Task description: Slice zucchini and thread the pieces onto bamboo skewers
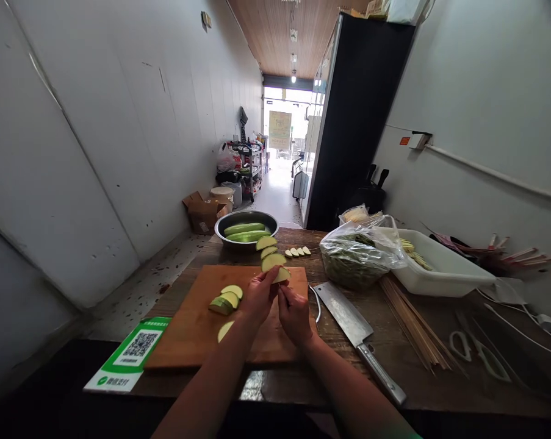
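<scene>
My left hand (257, 296) is closed with a pinch on a pale green zucchini slice (282, 276), above the far right of a wooden cutting board (188, 317). Right beside it, my right hand (296, 314) has its fingers pinched just under that slice, on what looks like a thin skewer, mostly hidden by the fingers. More half-round slices (273, 262) line up beyond the hands, spaced as if on the same stick. A small pile of cut slices (224, 300) lies on the board, and another slice (224, 330) is partly behind my left forearm.
A metal bowl (220, 235) holds whole zucchini (245, 236). Small skewered slices (298, 251) lie behind the board. To the right are a cleaver (348, 317), a bag of greens (360, 256), bamboo skewers (415, 323), a white tray (444, 277) and scissors (490, 363). A QR-code card (129, 356) sits left.
</scene>
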Tool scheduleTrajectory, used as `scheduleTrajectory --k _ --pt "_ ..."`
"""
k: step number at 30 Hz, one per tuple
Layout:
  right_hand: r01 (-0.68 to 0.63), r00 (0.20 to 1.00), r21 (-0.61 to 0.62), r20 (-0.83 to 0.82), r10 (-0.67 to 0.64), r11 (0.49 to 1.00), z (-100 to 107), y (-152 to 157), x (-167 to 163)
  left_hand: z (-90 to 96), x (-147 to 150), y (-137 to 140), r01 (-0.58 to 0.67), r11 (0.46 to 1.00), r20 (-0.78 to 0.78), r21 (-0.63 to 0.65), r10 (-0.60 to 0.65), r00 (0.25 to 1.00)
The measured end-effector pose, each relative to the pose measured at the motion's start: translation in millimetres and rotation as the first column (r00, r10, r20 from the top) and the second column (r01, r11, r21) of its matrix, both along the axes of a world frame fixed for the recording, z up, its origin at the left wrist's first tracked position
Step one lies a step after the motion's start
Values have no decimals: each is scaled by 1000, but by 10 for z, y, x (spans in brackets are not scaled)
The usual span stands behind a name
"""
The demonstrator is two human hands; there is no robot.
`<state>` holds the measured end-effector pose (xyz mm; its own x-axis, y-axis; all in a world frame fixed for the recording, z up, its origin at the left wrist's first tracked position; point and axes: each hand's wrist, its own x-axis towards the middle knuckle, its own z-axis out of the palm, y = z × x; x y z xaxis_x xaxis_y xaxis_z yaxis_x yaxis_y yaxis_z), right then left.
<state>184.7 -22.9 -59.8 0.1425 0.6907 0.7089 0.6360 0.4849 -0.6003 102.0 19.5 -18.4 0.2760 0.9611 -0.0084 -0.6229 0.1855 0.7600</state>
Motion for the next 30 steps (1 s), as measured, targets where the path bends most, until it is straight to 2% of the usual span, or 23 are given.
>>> scheduleTrajectory --k 4,14,21,25,30 --pt "-1 1000 5 5 1 1000 13 1 6 -28 65 -39 -51 999 5 18 51 999" --pt "9 1000 -11 -29 -9 1000 0 -4 19 -28 124 -33 -9 1000 43 -17 10 999" --pt "23 999 -26 -31 -24 999 -5 27 45 -46 114 36 52 991 51 -122 -46 998" --pt "15 1000 -36 -1 -15 999 -8 35 40 -47 98 63 -34 982 31 -185 41 999" --pt "-16 1000 -32 -25 15 999 6 20 34 -104 149 51 -143 987 34 -80 146 989"
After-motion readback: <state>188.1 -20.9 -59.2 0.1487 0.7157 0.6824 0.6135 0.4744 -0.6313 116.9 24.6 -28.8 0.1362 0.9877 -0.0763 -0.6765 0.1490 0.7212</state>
